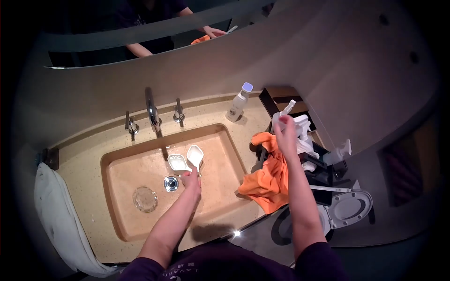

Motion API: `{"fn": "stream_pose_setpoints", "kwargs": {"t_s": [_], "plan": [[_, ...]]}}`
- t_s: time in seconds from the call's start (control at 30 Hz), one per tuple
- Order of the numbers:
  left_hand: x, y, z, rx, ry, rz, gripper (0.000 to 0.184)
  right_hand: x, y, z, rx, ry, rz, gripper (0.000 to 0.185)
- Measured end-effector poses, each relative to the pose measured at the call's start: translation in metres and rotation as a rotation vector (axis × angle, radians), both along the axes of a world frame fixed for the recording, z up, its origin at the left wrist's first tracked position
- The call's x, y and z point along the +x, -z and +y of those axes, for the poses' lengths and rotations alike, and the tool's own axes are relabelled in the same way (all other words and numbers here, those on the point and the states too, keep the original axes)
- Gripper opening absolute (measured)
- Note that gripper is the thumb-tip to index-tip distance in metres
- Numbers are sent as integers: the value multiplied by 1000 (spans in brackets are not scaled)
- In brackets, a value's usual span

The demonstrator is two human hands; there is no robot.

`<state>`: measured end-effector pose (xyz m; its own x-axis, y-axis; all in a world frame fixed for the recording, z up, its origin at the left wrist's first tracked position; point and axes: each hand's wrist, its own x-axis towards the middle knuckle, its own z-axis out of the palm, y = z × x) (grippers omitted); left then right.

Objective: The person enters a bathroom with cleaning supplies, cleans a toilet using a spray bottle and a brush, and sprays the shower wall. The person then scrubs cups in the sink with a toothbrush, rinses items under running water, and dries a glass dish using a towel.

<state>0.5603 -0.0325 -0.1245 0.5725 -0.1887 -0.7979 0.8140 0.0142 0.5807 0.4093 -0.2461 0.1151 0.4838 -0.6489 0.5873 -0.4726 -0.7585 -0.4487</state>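
Observation:
My left hand (191, 181) is closed on the handles of two white spoons, low over the sink (117, 225). The left-hand white spoon (176, 162) and the right-hand white spoon (195, 155) have wide, deep bowls that fan apart. To the right, my right hand (286, 133) grips a pale pump bottle (280, 121) with a white nozzle, its lower part partly hidden. Beneath that forearm lies a crumpled orange cloth (269, 182) on the counter's right end. A clear round glass dish (145, 199) sits in the sink beside the metal drain (171, 183).
A chrome faucet (152, 112) stands behind the sink between two handles. A clear bottle with a lilac cap (238, 107) is at the back. White towel (58, 210) hangs over the left edge. Another pump bottle (338, 153) and a toilet (349, 208) are at the right.

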Motion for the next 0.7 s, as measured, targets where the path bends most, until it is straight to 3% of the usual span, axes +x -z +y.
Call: {"fn": "stream_pose_setpoints", "kwargs": {"t_s": [0.03, 0.07, 0.13, 0.17, 0.2, 0.23, 0.27, 0.33, 0.37, 0.43, 0.47, 0.53, 0.6, 0.7], "plan": [[1, 3, 1, -7, 5, -20, 33, -4, -2, 2, 49, 35, -109, 33], [4, 4, 6, -56, 93, 5, 31, -9, 7, -7, -90, 99, -161, 29], [13, 12, 17, -155, 281, 62, 29, -26, 6, -3, 134, 60, -282, 23], [16, 21, 19, -175, 341, 32, 24, -40, 10, -6, -2, 148, -249, 21], [15, -6, 22, -152, 335, 40, 21, -54, 14, -11, -136, 236, -216, 20], [15, -13, 22, -111, 317, 64, 21, -65, 4, -10, -101, 289, -207, 23], [17, -16, 20, -71, 297, 84, 21, -73, 1, -16, -6, 352, -224, 30], [21, 0, 21, -113, 250, -2, 21, -86, 1, -42, 192, 111, -224, 46], [24, 9, 25, -89, 252, -62, 22, -95, -7, -52, 458, -74, -242, 66], [29, -15, 41, 14, 274, -197, 26, -100, -21, -68, 732, -109, -233, 82], [35, -30, 51, 104, 290, -264, 29, -108, -11, -96, 637, -224, -122, 79], [60, -36, 68, 345, 310, -662, 37, -93, -27, -98, 909, -330, -91, 73], [100, -20, 81, 330, 437, -711, 41, -84, -29, -102, 1026, -296, -18, 64], [110, -76, 94, 311, 590, -926, 41, -81, -15, -108, 958, -247, -6, 48]]}}
